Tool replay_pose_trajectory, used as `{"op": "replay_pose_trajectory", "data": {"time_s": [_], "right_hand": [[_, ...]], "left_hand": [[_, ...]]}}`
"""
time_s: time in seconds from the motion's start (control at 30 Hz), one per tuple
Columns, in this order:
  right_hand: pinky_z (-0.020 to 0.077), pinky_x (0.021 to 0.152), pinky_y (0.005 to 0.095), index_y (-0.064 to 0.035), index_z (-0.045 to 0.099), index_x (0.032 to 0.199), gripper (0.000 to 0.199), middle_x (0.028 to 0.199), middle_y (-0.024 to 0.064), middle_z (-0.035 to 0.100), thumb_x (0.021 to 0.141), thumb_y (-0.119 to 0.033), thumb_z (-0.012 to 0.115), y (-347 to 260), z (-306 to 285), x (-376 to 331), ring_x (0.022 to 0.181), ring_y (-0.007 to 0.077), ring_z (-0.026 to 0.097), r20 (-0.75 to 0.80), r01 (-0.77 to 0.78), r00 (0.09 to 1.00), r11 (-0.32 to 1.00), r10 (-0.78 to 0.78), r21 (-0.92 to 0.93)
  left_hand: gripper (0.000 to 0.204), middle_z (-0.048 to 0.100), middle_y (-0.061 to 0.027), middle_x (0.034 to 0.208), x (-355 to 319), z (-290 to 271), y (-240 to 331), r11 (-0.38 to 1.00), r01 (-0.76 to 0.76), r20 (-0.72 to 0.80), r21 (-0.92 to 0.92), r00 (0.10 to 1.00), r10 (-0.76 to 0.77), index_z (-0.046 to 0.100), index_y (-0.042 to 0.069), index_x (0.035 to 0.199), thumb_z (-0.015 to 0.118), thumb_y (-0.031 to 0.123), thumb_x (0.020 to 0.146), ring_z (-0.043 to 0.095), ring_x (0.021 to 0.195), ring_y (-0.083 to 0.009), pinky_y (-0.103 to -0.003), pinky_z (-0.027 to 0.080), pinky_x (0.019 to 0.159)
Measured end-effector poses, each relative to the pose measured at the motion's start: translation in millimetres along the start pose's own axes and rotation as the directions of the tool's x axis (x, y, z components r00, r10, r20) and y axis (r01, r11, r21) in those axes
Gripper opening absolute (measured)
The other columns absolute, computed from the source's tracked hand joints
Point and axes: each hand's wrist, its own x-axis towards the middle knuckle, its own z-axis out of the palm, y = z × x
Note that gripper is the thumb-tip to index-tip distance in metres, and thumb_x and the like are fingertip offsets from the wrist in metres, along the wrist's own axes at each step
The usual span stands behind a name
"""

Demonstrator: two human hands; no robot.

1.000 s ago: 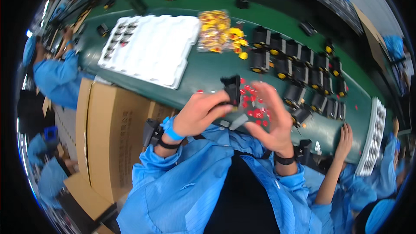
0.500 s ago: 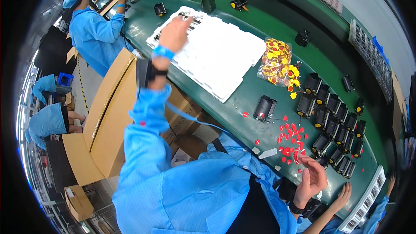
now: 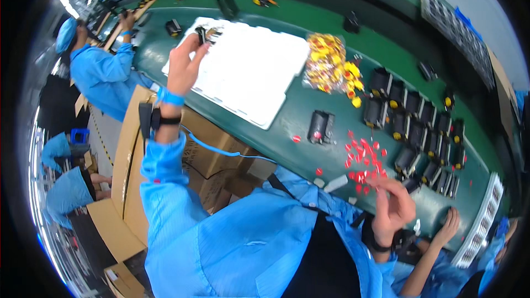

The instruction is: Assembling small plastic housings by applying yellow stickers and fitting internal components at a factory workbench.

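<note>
Upper left, your left hand (image 3: 185, 66) pinches a black part (image 3: 201, 34), likely light, stiff: hold its sides. Your right hand (image 3: 393, 208) curls, grip unclear.

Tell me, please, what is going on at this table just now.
A person in a blue coat is working with both hands at a green table. The left hand pinches a small black part at the left end of a white tray. The right hand is beside scattered red pieces; whether it holds one is unclear. One black case lies by itself, with more in rows to its right.
</note>
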Motion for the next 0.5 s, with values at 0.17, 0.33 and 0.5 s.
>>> {"op": "replay_pose_trajectory", "data": {"time_s": [0.17, 0.33, 0.5], "right_hand": [[0.0458, 0.107, 0.048, 0.0046, 0.058, 0.13, 0.059, 0.141, 0.0339, 0.047, 0.074, 0.003, 0.076, -18, 39, 39, 0.132, 0.0482, 0.048, 0.463, 0.364, 0.849, 0.917, -0.255, -0.162], [0.0428, 0.109, 0.0523, 0.0088, 0.054, 0.131, 0.064, 0.141, 0.0342, 0.046, 0.073, -0.001, 0.079, -7, 30, 24, 0.133, 0.049, 0.047, 0.613, 0.446, 0.739, 0.885, -0.28, -0.134], [0.0441, 0.108, 0.0526, 0.0111, 0.056, 0.124, 0.061, 0.138, 0.0326, 0.05, 0.07, 0.0, 0.08, -11, 20, 24, 0.132, 0.0482, 0.049, 0.595, 0.437, 0.747, 0.893, -0.297, -0.104]], "left_hand": [[0.015, 0.064, -0.005, 0.07, -114, 58, 165, 0.739, 0.482, 0.661, -0.471, 0.748, -0.067, 0.061, 0.0, 0.084, 0.072, 0.008, 0.089, 0.063, 0.071, -0.0085, -0.027, 0.051, 0.064], [0.014, 0.064, -0.0069, 0.086, -162, 100, 192, 0.251, 0.7, 0.735, -0.668, 0.674, 0.076, 0.058, -0.004, 0.097, 0.068, 0.004, 0.093, 0.063, 0.082, -0.0095, -0.029, 0.053, 0.069], [0.024, 0.068, -0.0088, 0.094, -163, 105, 192, 0.107, 0.818, 0.808, -0.565, 0.522, 0.275, 0.06, -0.005, 0.112, 0.069, 0.002, 0.091, 0.067, 0.087, -0.0129, -0.029, 0.054, 0.079]]}}
